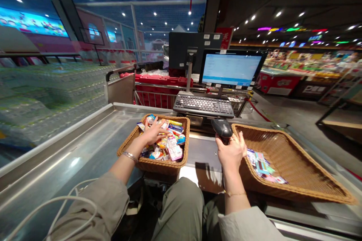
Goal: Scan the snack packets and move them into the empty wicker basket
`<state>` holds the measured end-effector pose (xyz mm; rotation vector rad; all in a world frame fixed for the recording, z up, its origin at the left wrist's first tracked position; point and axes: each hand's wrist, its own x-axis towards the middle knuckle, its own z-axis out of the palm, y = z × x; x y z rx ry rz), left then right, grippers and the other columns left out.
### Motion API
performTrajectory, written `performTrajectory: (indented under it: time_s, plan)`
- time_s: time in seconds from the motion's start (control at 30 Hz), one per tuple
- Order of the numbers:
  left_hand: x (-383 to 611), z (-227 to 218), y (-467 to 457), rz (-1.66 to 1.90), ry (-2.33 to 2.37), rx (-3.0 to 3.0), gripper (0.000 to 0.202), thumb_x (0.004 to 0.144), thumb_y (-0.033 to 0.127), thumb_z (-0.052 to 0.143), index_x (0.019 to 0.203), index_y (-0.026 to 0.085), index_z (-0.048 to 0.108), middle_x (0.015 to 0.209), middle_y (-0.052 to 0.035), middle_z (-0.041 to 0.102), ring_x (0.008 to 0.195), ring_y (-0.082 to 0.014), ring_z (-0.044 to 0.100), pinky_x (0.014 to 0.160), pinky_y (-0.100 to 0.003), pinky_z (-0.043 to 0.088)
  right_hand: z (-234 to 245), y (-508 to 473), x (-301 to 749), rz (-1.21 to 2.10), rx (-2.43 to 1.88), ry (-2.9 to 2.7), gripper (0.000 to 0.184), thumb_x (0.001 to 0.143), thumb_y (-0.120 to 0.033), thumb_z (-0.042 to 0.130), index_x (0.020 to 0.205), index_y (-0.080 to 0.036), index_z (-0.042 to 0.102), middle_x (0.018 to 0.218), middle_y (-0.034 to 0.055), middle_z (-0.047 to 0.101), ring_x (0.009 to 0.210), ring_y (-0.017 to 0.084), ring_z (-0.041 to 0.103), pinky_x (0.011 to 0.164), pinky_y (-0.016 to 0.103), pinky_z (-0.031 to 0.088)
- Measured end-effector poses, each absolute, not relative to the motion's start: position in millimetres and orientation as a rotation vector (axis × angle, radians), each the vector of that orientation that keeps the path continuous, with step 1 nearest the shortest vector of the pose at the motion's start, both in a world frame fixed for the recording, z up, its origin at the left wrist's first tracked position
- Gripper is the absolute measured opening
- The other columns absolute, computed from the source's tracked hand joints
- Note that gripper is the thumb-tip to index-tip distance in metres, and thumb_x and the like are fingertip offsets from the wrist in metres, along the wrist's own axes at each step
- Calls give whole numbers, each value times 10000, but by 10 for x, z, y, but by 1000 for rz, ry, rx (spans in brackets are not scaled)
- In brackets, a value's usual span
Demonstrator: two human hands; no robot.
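Left hand (152, 132) splayed open on small packets (174, 150) heaped in the left wicker basket (160, 166), right hand (230, 152) wrapped round a black barcode scanner (222, 128), and a hurried grab could spill them onto the steel counter (85, 147)!

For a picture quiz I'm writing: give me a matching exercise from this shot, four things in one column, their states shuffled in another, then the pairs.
Things:
1. Left hand
2. Right hand
3. Right wicker basket
4. Keyboard

States:
A. Grips a black barcode scanner
B. Sits beyond the scanner, below a lit monitor
C. Rests on packets heaped in the left wicker basket
D. Holds a few flat packets

Pairs: 1-C; 2-A; 3-D; 4-B
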<state>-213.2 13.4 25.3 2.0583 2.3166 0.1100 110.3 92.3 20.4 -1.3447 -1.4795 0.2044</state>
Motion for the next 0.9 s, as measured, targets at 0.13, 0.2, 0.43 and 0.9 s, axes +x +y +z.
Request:
performTrajectory:
  time_s: [0.13,0.2,0.43,0.9]
  plan:
    - [-2173,211,179,61,2287,2080,293,909,527,540,1141,446,699,1638,21,210,1507,-417,-5,1068,-765,-81,193,933,1115,204,-1340,-1479,325,741,-517,588,756,-208,686,1161,115,703,1393,326,366,1123,532,164]
    - [-2171,194,180,63,2309,2069,297,901,546,541,1102,414,714,1636,19,227,1507,-419,10,1073,-764,-79,193,932,1121,206,-1336,-1477,333,741,-525,586,747,-207,683,1161,112,705,1393,327,368,1123,528,169]
    - [-2062,129,70,161,2541,2045,348,930,508,496,988,251,724,1565,-92,397,1496,-397,170,1085,-769,-58,188,931,1141,179,-1329,-1466,353,747,-535,575,757,-203,692,1136,119,712,1384,330,378,1120,529,176]
    - [-2167,182,-24,186,2355,1957,269,821,535,661,1001,366,766,1574,-28,371,1499,-438,52,1019,-792,-131,204,909,1132,201,-1321,-1466,346,743,-532,575,760,-207,692,1143,113,708,1385,325,370,1119,526,173]
